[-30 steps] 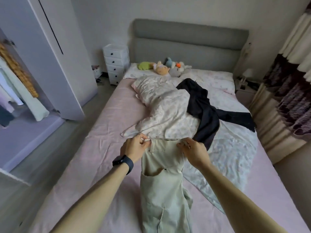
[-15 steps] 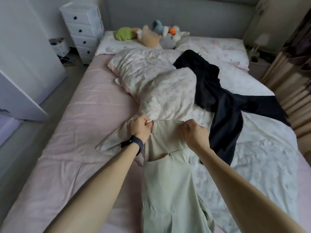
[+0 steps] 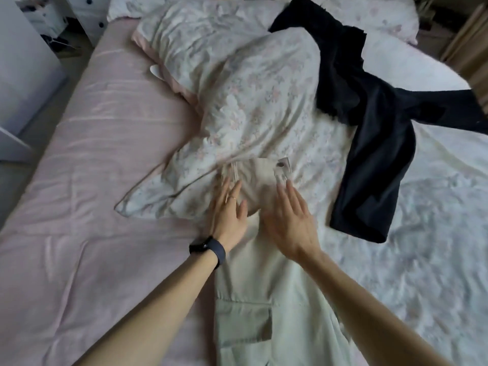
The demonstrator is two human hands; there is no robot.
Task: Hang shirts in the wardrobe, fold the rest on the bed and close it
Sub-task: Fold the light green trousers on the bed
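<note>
Pale green cargo trousers (image 3: 264, 299) lie lengthwise on the bed, waistband away from me and resting on the floral duvet (image 3: 237, 83). My left hand (image 3: 228, 210), with a dark wristband and a ring, lies flat and open on the left of the waist area. My right hand (image 3: 290, 220) lies flat and open on the right of it, fingers spread. A black garment (image 3: 369, 122) is sprawled across the duvet to the right.
The pink bed sheet (image 3: 92, 194) is bare on the left. The white wardrobe door (image 3: 23, 62) stands at the far left, with a white drawer unit (image 3: 87, 14) behind it. A curtain (image 3: 472, 48) hangs at the right edge.
Both hands have let go of the trousers' waistband and now press flat on the fabric. The view has tilted down and moved closer to the bed.
</note>
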